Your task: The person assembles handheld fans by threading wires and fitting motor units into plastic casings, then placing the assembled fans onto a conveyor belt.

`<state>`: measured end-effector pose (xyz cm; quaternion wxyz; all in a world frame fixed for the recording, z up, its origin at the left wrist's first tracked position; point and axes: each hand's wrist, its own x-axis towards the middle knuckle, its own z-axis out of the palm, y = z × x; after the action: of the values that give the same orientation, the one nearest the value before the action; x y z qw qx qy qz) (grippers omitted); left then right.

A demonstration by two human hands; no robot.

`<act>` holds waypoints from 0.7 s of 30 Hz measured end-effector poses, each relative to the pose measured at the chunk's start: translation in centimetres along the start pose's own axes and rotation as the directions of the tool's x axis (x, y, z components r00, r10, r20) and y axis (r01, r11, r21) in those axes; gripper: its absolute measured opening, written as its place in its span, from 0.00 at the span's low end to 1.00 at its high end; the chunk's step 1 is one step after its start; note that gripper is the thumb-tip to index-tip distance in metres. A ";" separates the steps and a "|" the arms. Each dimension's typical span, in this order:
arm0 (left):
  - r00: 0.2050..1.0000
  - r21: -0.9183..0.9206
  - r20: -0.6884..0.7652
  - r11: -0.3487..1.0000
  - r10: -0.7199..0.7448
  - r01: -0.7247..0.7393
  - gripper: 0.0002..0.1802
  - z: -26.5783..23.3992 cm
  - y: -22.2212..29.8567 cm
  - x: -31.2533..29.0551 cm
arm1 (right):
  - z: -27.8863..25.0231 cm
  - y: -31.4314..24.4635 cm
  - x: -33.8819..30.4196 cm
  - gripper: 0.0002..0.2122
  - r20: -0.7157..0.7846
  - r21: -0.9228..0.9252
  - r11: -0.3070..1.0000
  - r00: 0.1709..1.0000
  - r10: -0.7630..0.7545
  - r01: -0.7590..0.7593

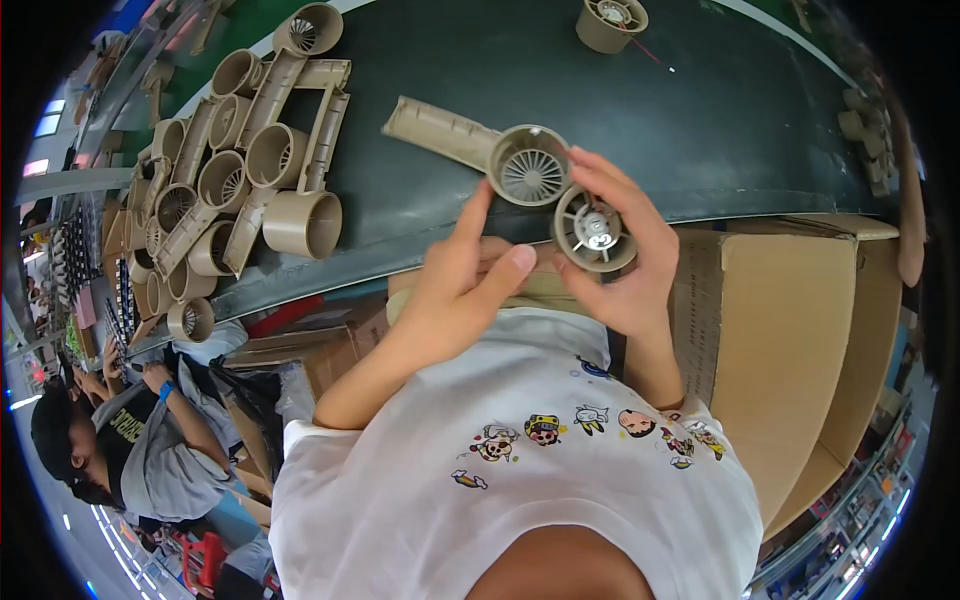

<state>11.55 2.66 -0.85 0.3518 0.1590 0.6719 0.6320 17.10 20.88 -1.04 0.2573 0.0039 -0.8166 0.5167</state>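
A tan plastic housing with a round barrel and a long trough-like handle is at the near edge of the dark green table, its handle pointing left. Ribs fan out inside the barrel. My left hand is just below it, index fingertip against the barrel, thumb spread away; its other fingers are partly hidden. Between the thumb and fingers of my right hand is a round tan fan unit with a silvery motor in its middle. The unit is tilted toward me, close beside the barrel. My right index finger reaches the barrel's right side.
Several similar tan housings lie clustered on the table's left. Another fan unit with a thin red wire stands at the far side. A large open cardboard box is at my right. A person sits at lower left.
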 end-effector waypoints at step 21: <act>0.639 0.949 0.114 0.107 0.760 -0.297 0.20 -3.3 -1.0 3.8 | -1.1 -0.7 0.2 0.41 -0.001 0.307 0.947 0.995 -0.097 0.093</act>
<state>6.88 2.55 -3.04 -0.2110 0.4262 0.8460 0.2409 17.59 21.52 -0.07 0.2723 0.0866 -0.7272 0.6241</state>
